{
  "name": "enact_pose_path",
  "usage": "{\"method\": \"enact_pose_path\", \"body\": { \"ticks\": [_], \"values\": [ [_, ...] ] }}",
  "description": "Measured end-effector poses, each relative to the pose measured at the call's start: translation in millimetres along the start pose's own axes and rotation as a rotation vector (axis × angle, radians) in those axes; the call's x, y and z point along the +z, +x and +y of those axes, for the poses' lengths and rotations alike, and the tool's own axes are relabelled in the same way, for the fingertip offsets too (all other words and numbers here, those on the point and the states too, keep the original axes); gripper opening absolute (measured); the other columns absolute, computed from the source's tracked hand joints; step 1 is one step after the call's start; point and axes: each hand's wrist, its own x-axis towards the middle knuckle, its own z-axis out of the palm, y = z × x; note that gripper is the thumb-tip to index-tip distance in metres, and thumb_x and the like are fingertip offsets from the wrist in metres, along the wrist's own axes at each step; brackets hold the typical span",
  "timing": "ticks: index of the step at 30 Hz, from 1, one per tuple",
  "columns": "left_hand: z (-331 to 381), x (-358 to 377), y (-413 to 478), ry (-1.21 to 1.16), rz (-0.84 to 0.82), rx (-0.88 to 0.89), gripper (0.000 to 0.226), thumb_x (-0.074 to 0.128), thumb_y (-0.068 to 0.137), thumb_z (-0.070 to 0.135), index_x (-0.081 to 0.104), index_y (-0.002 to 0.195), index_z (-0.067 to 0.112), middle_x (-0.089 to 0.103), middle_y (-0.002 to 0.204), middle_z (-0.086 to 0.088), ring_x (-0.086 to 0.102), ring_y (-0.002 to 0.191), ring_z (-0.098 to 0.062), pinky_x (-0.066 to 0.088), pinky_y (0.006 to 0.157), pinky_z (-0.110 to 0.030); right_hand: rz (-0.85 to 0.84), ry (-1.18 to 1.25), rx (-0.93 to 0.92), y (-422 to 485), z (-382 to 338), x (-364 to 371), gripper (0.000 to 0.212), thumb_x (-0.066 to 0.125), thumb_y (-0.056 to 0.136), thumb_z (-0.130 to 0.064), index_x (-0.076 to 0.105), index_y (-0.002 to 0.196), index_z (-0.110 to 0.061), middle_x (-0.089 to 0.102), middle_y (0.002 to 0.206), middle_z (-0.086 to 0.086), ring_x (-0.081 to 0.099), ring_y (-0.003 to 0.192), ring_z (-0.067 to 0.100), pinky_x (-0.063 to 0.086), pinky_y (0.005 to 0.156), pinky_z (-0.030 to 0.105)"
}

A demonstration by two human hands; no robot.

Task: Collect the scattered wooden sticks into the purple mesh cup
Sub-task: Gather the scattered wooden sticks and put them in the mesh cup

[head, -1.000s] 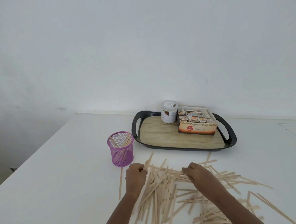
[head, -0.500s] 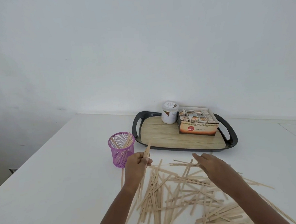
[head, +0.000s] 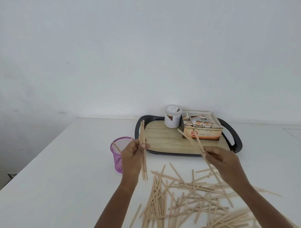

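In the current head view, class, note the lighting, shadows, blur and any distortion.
Head view: soft, even light; faint shadows under the scattered sticks; no glare on the table; sticks in the right hand slightly motion-blurred; wide-angle stretch near the edges.

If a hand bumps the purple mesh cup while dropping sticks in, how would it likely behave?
The purple mesh cup is open mesh holding few sticks, so probably light and likely to slide. It stands narrow and upright, so it may tip, especially with the left hand right beside it.

1. The left hand point(head: 133, 156) hides part of the purple cup point(head: 118, 152).
2. The bottom edge cuts off the stick pile point(head: 186, 199).
3. The jar point(head: 173, 118) label is unreadable.
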Motion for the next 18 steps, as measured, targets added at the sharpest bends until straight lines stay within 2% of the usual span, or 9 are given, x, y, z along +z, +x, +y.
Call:
{"method": "enact_pose_path", "body": {
  "ticks": [3,5,7,9,12,16,18],
  "values": [
    [15,-3,10,-0.054,0.056,0.071,0.022,0.052,0.090,0.002,0.061,0.084,0.021,0.067,0.077,0.001,0.064,0.075,0.003,0.049,0.068,-0.001,-0.018,0.258,0.064,4,-14,24,0.020,0.059,0.084,0.001,0.067,0.102,-0.004,0.067,0.075,-0.002,0.060,0.064,0.001,0.047,0.059,0.003],
    [24,-7,19,-0.070,0.083,0.125,0.023,0.052,0.090,0.001,0.062,0.083,0.021,0.070,0.071,0.009,0.065,0.072,0.005,0.051,0.067,-0.005,-0.027,0.411,0.090,9,-27,41,0.019,0.058,0.085,0.000,0.068,0.097,-0.012,0.065,0.073,0.001,0.056,0.065,0.011,0.047,0.061,0.015],
    [33,-12,29,-0.081,0.097,0.185,0.025,0.051,0.091,0.000,0.062,0.082,0.022,0.071,0.063,0.015,0.065,0.070,0.007,0.051,0.065,-0.005,-0.060,0.533,0.097,13,-44,59,0.022,0.057,0.086,-0.002,0.066,0.089,-0.022,0.060,0.075,0.009,0.048,0.069,0.019,0.041,0.060,0.024],
    [40,-16,39,-0.067,0.105,0.246,0.027,0.050,0.091,-0.001,0.062,0.081,0.021,0.071,0.064,0.016,0.064,0.073,0.010,0.049,0.072,-0.004,-0.087,0.590,0.061,20,-61,79,0.025,0.056,0.086,-0.002,0.066,0.085,-0.024,0.060,0.070,0.003,0.049,0.064,0.015,0.041,0.059,0.022],
    [43,-21,51,-0.021,0.117,0.295,0.019,0.049,0.091,-0.003,0.062,0.086,0.010,0.067,0.076,0.006,0.062,0.074,0.014,0.047,0.076,-0.002,-0.107,0.645,0.008,34,-83,108,0.027,0.055,0.086,0.001,0.067,0.083,-0.023,0.063,0.067,-0.007,0.055,0.060,0.003,0.048,0.059,0.011],
    [32,-27,61,0.071,0.138,0.282,0.014,0.051,0.090,-0.001,0.063,0.095,0.004,0.066,0.081,0.005,0.061,0.073,0.016,0.046,0.073,0.000,-0.113,0.683,-0.014,52,-100,145,0.024,0.054,0.086,0.003,0.065,0.084,-0.018,0.064,0.080,0.000,0.059,0.063,-0.003,0.048,0.062,0.006],
    [25,-31,64,0.109,0.158,0.264,0.016,0.051,0.090,-0.001,0.064,0.093,0.009,0.067,0.085,0.005,0.063,0.077,0.008,0.046,0.071,0.001,-0.102,0.672,-0.025,60,-103,161,0.018,0.054,0.086,0.003,0.066,0.091,-0.009,0.065,0.084,0.002,0.061,0.066,-0.004,0.049,0.065,0.006]
  ]
}}
